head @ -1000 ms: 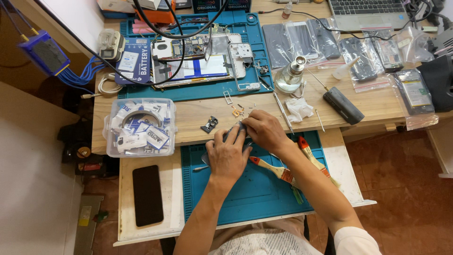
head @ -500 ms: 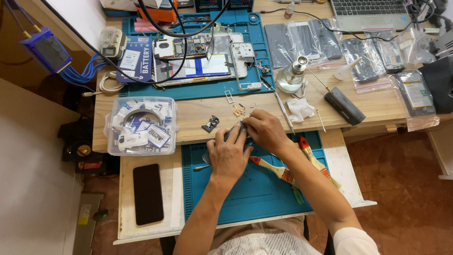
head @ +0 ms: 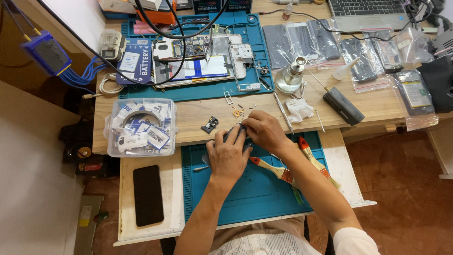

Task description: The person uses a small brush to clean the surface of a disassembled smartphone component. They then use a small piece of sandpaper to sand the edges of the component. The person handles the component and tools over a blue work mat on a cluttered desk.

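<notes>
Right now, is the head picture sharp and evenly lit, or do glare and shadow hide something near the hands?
Head view: light is soft and even, and the blue mat and the brush look sharp. The plastic bags at top right shine a little. The left hand and right hand cover a small dark part, too hidden to identify. The edges bend slightly, as with a wide lens.

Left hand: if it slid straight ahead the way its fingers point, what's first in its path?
Past the dark part it holds, the left hand would probably meet the small gold parts on the wooden desk first.
</notes>
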